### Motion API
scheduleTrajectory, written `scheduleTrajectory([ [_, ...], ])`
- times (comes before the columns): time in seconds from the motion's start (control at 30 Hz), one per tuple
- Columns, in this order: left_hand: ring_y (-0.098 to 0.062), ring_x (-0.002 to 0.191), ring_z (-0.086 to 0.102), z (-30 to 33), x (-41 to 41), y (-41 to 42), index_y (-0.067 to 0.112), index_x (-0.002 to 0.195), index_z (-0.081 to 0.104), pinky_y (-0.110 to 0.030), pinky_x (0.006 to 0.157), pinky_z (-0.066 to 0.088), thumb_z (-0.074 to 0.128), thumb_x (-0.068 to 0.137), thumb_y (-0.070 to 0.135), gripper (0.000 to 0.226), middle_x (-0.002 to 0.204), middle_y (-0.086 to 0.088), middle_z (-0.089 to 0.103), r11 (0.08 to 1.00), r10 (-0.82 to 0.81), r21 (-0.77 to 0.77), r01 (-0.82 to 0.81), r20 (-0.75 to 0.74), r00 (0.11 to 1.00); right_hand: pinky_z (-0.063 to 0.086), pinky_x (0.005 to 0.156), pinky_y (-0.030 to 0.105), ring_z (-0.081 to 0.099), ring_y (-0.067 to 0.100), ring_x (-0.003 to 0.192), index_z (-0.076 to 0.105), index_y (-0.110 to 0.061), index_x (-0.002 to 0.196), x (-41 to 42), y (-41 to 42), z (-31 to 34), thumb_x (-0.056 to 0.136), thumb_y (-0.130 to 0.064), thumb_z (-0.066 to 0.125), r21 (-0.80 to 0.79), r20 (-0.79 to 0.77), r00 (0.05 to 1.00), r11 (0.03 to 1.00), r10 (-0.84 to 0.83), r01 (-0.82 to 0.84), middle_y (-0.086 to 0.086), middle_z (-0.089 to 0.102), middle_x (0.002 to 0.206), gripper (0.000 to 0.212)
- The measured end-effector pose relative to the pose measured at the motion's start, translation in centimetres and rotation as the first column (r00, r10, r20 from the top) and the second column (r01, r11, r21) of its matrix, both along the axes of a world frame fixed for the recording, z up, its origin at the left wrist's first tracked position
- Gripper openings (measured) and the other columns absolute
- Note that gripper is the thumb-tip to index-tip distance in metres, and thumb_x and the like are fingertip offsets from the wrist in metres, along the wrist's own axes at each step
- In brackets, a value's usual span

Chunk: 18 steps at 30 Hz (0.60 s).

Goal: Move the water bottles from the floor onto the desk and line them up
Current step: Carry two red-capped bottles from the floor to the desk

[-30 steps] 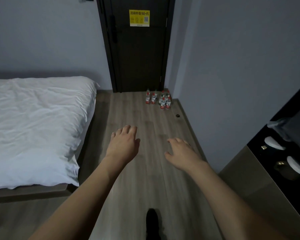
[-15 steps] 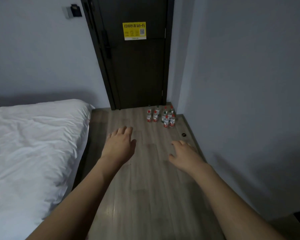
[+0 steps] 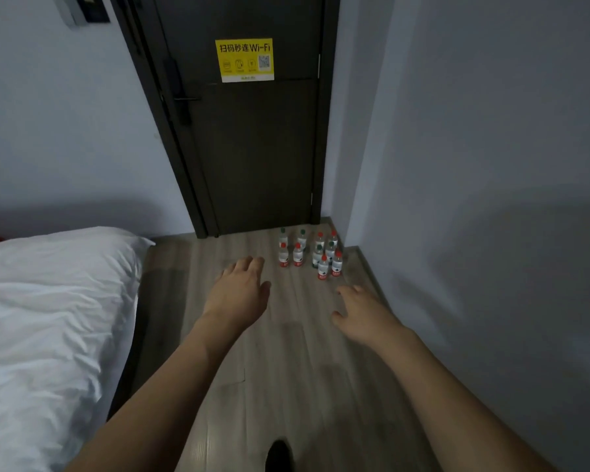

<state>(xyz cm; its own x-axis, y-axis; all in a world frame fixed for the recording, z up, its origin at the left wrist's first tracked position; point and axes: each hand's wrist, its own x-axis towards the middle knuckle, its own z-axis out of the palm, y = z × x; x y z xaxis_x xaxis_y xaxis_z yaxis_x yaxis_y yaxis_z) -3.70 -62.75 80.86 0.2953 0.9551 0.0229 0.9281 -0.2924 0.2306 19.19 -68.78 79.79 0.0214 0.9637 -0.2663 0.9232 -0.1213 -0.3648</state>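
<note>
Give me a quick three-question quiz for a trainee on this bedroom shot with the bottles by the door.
1. True or false: the left hand grips a bottle.
2. The water bottles stand: A on the bed, B on the floor near the dark door, C on a desk?
3. What colour is the Wi-Fi sign?

Key: 1 false, both it and the right hand hold nothing. 2 B. 3 yellow.

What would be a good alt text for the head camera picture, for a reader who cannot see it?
Two bare hands, left hand and right hand, reach forward, open, toward water bottles standing on the wooden floor by a dark door. A white bed lies at left.
</note>
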Motion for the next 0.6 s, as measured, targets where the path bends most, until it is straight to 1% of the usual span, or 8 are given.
scheduleTrajectory([
  [0.1, -0.027, 0.137, 0.041, 0.7, 0.8, 7.8, 0.017, 0.15, 0.032, -0.042, 0.112, 0.037, 0.046, 0.101, 0.038, 0.055, 0.154, -0.008, 0.038, 1.0, -0.013, -0.003, 0.013, 0.004, 1.0, 0.039, 0.107, 0.034, 0.043, 0.027, 0.131, 0.036, -0.014, 0.148, 0.7, 6.9, 1.0, 0.093, -0.031, 0.054, 0.02, -0.003, 1.0, 1.0, -0.012, 0.012, 0.01, 0.043, 0.147, 0.06],
  [0.17, -0.028, 0.136, 0.042, 1.3, 1.9, 12.3, 0.017, 0.15, 0.033, -0.042, 0.112, 0.038, 0.046, 0.101, 0.038, 0.055, 0.153, -0.008, 0.038, 1.0, -0.018, 0.002, 0.018, 0.014, 1.0, 0.041, 0.104, 0.033, 0.047, 0.026, 0.128, 0.04, -0.017, 0.146, 1.7, 10.8, 1.6, 0.093, -0.03, 0.054, 0.042, -0.016, 0.999, 0.999, -0.029, 0.03, 0.009, 0.045, 0.145, 0.056],
  [0.27, -0.028, 0.134, 0.043, 1.6, 4.3, 17.7, 0.016, 0.149, 0.035, -0.04, 0.109, 0.039, 0.046, 0.101, 0.037, 0.054, 0.151, -0.008, 0.04, 0.999, -0.049, -0.005, 0.049, 0.034, 0.998, 0.042, 0.103, 0.033, 0.048, 0.026, 0.126, 0.045, -0.018, 0.142, 3.7, 15.7, 1.8, 0.094, -0.03, 0.054, 0.038, -0.013, 0.998, 0.998, -0.054, 0.054, 0.009, 0.049, 0.14, 0.05],
  [0.33, -0.027, 0.135, 0.042, 1.2, 6.1, 21.0, 0.016, 0.149, 0.035, -0.039, 0.107, 0.039, 0.047, 0.101, 0.037, 0.054, 0.152, -0.007, 0.039, 0.997, -0.079, -0.019, 0.08, 0.04, 0.996, 0.042, 0.102, 0.031, 0.049, 0.025, 0.125, 0.047, -0.018, 0.141, 5.3, 18.8, 1.4, 0.094, -0.029, 0.054, 0.043, -0.027, 0.997, 0.996, -0.072, 0.073, 0.008, 0.05, 0.138, 0.048],
  [0.4, -0.027, 0.136, 0.041, 0.4, 7.9, 24.5, 0.017, 0.149, 0.035, -0.039, 0.108, 0.038, 0.047, 0.101, 0.037, 0.054, 0.152, -0.007, 0.04, 0.995, -0.094, -0.033, 0.095, 0.032, 0.995, 0.042, 0.097, 0.027, 0.052, 0.024, 0.121, 0.05, -0.018, 0.137, 7.0, 22.3, 0.7, 0.095, -0.03, 0.055, 0.066, -0.049, 0.996, 0.995, -0.077, 0.08, 0.007, 0.053, 0.136, 0.044],
  [0.47, -0.028, 0.135, 0.041, -0.4, 9.7, 28.4, 0.016, 0.148, 0.036, -0.039, 0.107, 0.038, 0.047, 0.1, 0.037, 0.053, 0.151, -0.007, 0.041, 0.994, -0.1, -0.048, 0.1, 0.009, 0.995, 0.04, 0.093, 0.026, 0.054, 0.024, 0.119, 0.053, -0.018, 0.133, 8.9, 26.2, -0.3, 0.094, -0.03, 0.056, 0.073, -0.054, 0.996, 0.994, -0.077, 0.08, 0.007, 0.056, 0.132, 0.041],
  [0.53, -0.028, 0.133, 0.044, -1.3, 11.4, 32.4, 0.017, 0.147, 0.037, -0.039, 0.106, 0.039, 0.047, 0.1, 0.036, 0.052, 0.15, -0.006, 0.042, 0.994, -0.097, -0.058, 0.097, -0.003, 0.995, 0.043, 0.092, 0.028, 0.056, 0.024, 0.113, 0.057, -0.018, 0.125, 11.0, 30.5, -1.7, 0.093, -0.032, 0.055, 0.064, -0.065, 0.995, 0.994, -0.081, 0.085, 0.007, 0.059, 0.125, 0.035],
  [0.6, -0.027, 0.131, 0.046, -2.0, 13.3, 36.5, 0.018, 0.146, 0.039, -0.037, 0.104, 0.041, 0.048, 0.1, 0.036, 0.05, 0.149, -0.006, 0.043, 0.994, -0.097, -0.053, 0.097, -0.005, 0.995, 0.048, 0.091, 0.033, 0.057, 0.023, 0.107, 0.059, -0.018, 0.116, 13.1, 34.9, -2.9, 0.093, -0.036, 0.056, 0.046, -0.085, 0.994, 0.996, -0.076, 0.08, 0.005, 0.06, 0.118, 0.029],
])
